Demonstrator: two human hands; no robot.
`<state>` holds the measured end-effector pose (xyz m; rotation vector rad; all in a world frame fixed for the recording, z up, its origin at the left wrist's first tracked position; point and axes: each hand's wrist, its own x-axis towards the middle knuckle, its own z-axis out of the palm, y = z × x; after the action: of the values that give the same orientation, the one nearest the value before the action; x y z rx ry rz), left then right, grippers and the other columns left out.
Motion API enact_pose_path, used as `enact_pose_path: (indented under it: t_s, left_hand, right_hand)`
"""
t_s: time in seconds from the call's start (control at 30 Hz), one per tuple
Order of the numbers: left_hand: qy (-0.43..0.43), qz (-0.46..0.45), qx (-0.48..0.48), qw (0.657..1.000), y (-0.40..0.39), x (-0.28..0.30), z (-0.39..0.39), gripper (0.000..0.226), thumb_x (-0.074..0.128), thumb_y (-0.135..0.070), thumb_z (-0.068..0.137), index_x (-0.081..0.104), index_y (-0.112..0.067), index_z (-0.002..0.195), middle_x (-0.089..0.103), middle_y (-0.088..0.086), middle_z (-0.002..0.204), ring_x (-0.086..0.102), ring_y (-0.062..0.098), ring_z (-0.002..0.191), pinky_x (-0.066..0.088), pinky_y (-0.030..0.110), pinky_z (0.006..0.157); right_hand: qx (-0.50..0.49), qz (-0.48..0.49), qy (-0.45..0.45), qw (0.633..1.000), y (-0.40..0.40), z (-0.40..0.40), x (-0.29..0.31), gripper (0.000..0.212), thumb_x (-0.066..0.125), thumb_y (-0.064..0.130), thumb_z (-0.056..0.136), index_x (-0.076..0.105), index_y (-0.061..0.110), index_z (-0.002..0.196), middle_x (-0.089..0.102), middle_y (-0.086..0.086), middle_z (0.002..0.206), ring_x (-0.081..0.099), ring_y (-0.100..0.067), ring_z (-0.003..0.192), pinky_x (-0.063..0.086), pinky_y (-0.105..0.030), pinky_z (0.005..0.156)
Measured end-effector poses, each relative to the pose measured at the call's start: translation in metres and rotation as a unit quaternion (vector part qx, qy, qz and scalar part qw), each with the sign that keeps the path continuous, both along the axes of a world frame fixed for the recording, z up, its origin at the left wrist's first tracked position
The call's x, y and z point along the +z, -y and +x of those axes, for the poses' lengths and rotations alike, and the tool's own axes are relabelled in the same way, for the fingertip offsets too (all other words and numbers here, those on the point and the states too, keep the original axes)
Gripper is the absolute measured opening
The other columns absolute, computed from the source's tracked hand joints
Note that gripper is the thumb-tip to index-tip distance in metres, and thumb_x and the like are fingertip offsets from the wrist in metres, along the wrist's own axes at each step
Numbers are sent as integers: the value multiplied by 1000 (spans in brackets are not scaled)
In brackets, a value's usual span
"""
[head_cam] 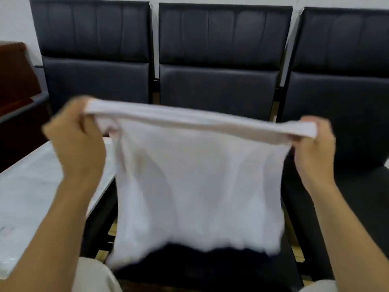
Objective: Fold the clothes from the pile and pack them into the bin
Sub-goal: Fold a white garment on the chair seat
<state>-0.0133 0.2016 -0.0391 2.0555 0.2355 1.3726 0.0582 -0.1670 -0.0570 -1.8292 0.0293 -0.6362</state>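
A person holds a white garment (200, 182) up in the air at the centre of view, the left hand (75, 144) at nine o'clock and the right hand (313, 144) at three o'clock each with fingers curled tight around its bunched top edge, the cloth hanging limp and blurred below. It looks thin, light and floppy, likely to sag unless held by its two top corners as now. Black padded chairs (219, 85) stand from ten to two o'clock, a pale tabletop (31, 186) at eight o'clock; no bin or pile shows.
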Motion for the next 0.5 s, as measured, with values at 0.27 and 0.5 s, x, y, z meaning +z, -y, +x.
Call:
enact_pose_path:
  t_s: [0.27, 0.5]
  left_hand:
    - [38, 135, 33, 990, -47, -10, -19, 46, 32, 2, 98, 72, -15, 113, 65, 0, 120, 60, 25, 113, 48, 42, 96]
    - [-601, 188, -17, 777, -57, -92, -34, 39, 57, -17, 94, 57, -25, 132, 55, 3, 139, 47, 27, 130, 37, 38, 101]
  right_hand:
    - [74, -28, 173, 982, 11, -27, 26, 32, 43, 4, 97, 55, 27, 115, 60, 9, 113, 61, -9, 107, 54, -27, 88]
    - [356, -352, -312, 808, 32, -44, -89, 18, 63, 17, 93, 69, 34, 98, 71, 16, 85, 67, -1, 81, 49, -13, 71]
